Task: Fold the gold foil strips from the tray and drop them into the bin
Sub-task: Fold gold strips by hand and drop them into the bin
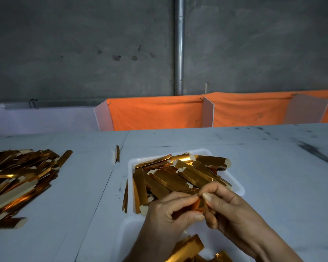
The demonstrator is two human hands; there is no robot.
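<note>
At the near edge, a few gold pieces (189,246) are lying in a white container (125,235) whose shape is mostly cut off by the frame; the longest one is running diagonally, its far end angling up to the right. Just beyond them, both hands are meeting over the near rim of the white tray (233,184). The left hand (167,214) is coming in from below with knuckles up, its fingers curling and its thumb and forefinger pinching a small gold foil strip (200,204). The right hand (233,210) is reaching in from the lower right, its thumb and forefinger pinching the same strip from the other side. So little of the strip is showing between the fingertips that its long axis cannot be told.

In the tray, a heap of gold strips (180,174) is lying crisscross, most with their long axes running from near left to far right, some nearly straight away from the person. Two thin strips (125,195) are lying on the table (273,167) just beside the tray's left wall. Well to the left, a larger loose pile of strips (21,176) is spreading across the table. One lone strip (117,153) is lying farther back. Behind the table, orange cloth (155,114) is hanging with white dividers (208,112), below a grey wall (83,44) with a metal pipe (179,46).
</note>
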